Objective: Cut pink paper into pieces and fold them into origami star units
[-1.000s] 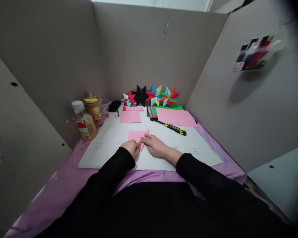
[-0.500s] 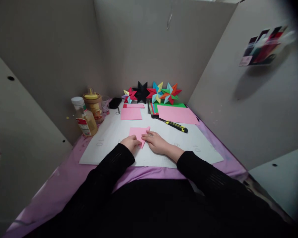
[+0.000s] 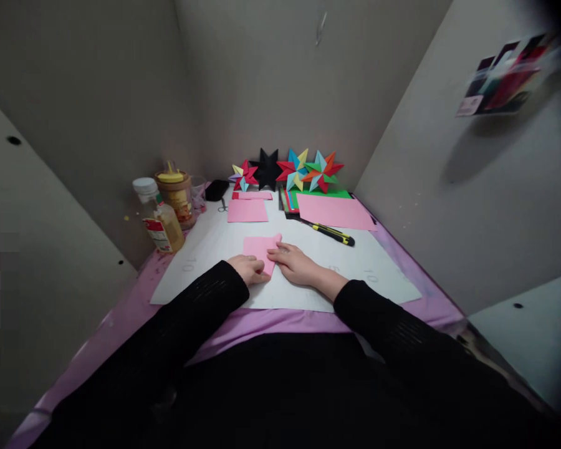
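Note:
A small pink sheet of paper (image 3: 256,245) lies on the white board in front of me, with its right edge turned over in a fold that stands up at the top right corner. My left hand (image 3: 247,268) has curled fingers closed at the sheet's lower edge, near the bottom of the fold. From the right, my right hand (image 3: 295,262) lays its stretched fingers along the folded edge. The fingers partly cover the sheet's lower left and right sides.
Behind the sheet lie a pink square (image 3: 247,211), a larger pink sheet (image 3: 336,212), a yellow-black utility knife (image 3: 334,234) and scissors (image 3: 222,206). Several folded paper stars (image 3: 266,169) lean on the back wall. A bottle (image 3: 161,221) and a jar (image 3: 176,196) stand left on the white board's (image 3: 206,290) side.
My left hand has shifted slightly down and right along the sheet's lower edge. The right hand stays on the fold. The whole view has tilted a little.

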Available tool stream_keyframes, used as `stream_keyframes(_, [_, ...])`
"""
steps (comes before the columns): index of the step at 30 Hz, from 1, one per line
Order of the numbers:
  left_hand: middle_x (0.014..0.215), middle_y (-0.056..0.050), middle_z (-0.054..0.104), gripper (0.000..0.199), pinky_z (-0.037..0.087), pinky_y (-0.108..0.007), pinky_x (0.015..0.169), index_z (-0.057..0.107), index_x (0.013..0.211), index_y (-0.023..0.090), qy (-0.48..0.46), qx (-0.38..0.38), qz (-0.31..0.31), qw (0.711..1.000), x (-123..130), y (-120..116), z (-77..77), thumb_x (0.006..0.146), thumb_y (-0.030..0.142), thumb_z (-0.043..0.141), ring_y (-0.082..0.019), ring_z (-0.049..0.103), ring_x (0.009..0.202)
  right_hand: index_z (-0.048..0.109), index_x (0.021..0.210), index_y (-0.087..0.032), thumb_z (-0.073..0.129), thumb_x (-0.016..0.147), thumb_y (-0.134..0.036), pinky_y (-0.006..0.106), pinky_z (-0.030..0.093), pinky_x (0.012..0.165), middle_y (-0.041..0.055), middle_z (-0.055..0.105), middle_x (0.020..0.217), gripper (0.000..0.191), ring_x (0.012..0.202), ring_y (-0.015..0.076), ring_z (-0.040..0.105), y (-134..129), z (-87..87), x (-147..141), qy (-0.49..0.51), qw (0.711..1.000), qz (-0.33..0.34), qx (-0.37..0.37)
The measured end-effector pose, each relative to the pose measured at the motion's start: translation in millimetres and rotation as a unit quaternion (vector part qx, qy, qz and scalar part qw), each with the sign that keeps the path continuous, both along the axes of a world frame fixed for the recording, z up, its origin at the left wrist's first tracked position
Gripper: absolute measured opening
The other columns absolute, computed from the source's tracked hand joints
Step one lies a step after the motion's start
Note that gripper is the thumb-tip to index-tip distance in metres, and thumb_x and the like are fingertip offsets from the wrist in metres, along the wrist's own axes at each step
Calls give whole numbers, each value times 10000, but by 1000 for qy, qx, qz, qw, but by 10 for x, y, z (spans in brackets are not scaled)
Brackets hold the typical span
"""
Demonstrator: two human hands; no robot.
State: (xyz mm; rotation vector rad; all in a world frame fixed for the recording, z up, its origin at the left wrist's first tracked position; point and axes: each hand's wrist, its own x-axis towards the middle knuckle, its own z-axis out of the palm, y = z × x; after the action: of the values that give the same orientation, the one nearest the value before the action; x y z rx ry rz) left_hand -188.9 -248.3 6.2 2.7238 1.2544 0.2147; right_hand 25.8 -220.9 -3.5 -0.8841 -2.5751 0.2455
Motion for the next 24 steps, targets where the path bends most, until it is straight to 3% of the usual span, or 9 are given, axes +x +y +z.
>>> stream_keyframes(5, [832,1,584,235,387,-238,677,685,974,299,-49,25,-88,995,-121,-64,-8,856,250,487,-138,535,732,578,1213,-215,463,811,-109,486,340,1022,54,566,1281,431,1286,269,367,-4,6,-5,-8,1000,-2,-1])
stream_keyframes(8, [919,-34,587,371,417,-229,721,667,1065,234,-81,41,-68,994,-161,-13,-16,801,101,443,-141,559,793,572,1223,-219,458,818,-112,477,336,1028,53,563,1285,434,1287,265,366,-9,13,-8,-7,1000,0,3])
stream_keyframes(12, [947,-60,571,424,409,-279,682,556,1243,285,-20,54,-24,998,-116,53,-43,849,181,439,-179,539,772,576,1217,-233,454,824,-114,485,340,1018,49,571,1275,429,1281,269,374,-19,22,-12,-13,1000,-1,8])
stream_keyframes(15, [906,-31,549,348,381,-273,664,585,1187,364,-2,46,-25,999,-64,55,-49,874,281,458,-170,506,740,594,1193,-225,456,836,-138,496,342,1012,53,579,1265,393,1277,278,377,-21,18,-14,-9,1000,-4,13])
stream_keyframes(20, [861,-8,531,330,350,-246,654,640,1081,314,3,-36,41,999,-24,49,-7,874,469,435,-155,484,733,591,1194,-222,466,825,-133,505,346,1004,60,577,1266,400,1279,280,369,-17,-1,-12,-3,1000,-4,14])
stream_keyframes(24, [907,-13,518,322,341,-243,688,618,1129,349,0,-26,2,1000,-41,48,1,896,439,415,-158,469,773,587,1201,-210,466,818,-129,495,353,1004,55,570,1277,411,1274,286,375,-14,-13,-9,-10,1000,-4,20])
